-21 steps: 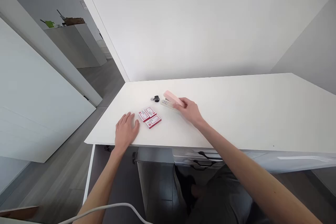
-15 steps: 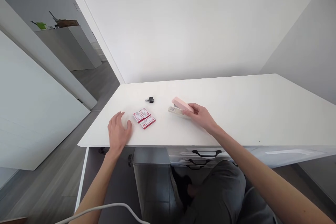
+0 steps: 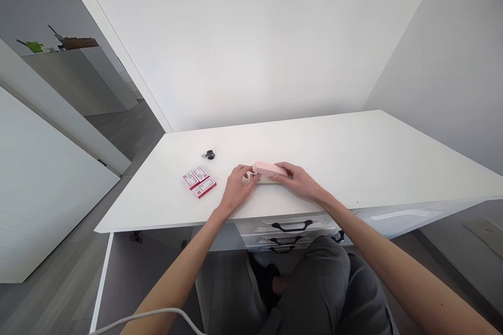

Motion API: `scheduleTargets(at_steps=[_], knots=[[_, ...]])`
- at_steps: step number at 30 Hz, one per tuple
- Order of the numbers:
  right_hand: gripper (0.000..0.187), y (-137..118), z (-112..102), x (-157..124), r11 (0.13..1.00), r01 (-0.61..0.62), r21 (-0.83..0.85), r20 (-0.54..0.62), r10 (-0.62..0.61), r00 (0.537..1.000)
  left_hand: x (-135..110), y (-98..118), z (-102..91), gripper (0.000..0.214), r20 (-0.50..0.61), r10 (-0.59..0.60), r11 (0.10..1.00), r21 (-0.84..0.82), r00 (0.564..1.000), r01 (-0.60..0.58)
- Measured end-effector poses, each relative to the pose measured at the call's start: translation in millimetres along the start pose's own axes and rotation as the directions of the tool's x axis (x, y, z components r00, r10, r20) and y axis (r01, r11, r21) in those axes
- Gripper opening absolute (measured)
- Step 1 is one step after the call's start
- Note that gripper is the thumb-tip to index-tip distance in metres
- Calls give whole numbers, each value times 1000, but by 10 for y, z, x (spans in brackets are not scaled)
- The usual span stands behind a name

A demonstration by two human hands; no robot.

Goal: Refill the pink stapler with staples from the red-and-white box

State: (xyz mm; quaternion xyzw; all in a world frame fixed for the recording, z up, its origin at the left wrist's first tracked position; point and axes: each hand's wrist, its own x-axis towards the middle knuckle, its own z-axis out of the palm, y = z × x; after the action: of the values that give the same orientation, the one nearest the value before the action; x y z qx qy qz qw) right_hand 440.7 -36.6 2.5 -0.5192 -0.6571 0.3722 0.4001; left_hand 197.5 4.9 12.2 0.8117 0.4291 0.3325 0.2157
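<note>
The left hand (image 3: 239,187) has left its spot beside the three red-and-white boxes (image 3: 199,181) and come across to the pink stapler (image 3: 270,169), so work that was one-handed now has both hands at it. The right hand (image 3: 301,180) holds the stapler's right end, thumb in front and fingers behind. The left thumb and forefinger stand narrowly apart at its other end; whether they actually pinch it cannot be told.

The stapler has also turned to lie nearly along the worktop's (image 3: 334,157) front edge, about midway between front and back edges and nearer the left end. Its pink top stands apart from the pale base at the left end. Whether the base rests on the surface is unclear.

The boxes lie together toward the left edge, apparently undisturbed; a small black-and-metal item (image 3: 210,155) sits behind them, nearer the back edge.
</note>
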Motion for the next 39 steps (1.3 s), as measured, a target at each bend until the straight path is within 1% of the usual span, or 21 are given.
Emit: scheduleTargets(at_steps=[3,6,11,14,20,27,33,39], knots=[[46,78,6,57,1000,11,-2,-1,-11,1000,104,2,54,18,-11,-4,999,-36,1000,3],[44,119,12,110,1000,31,-2,-18,-31,999,156,13,77,21,-2,-32,995,-94,999,32],[40,120,39,175,998,57,13,-52,-57,997,190,31,87,25,28,-158,973,-168,987,160],[39,85,65,204,998,53,15,-68,-52,996,194,29,94,29,41,-194,963,-182,980,198],[42,5,121,251,998,25,49,-84,-21,996,195,36,105,29,59,-188,960,-200,980,196],[40,54,136,270,997,33,64,-81,-28,996,196,64,98,28,98,-187,962,-183,977,203],[41,39,113,248,997,33,75,-65,-28,997,201,54,119,35,112,-175,965,-175,978,193],[41,26,93,233,992,4,130,-36,1,999,202,69,123,42,124,-185,963,-177,975,205]])
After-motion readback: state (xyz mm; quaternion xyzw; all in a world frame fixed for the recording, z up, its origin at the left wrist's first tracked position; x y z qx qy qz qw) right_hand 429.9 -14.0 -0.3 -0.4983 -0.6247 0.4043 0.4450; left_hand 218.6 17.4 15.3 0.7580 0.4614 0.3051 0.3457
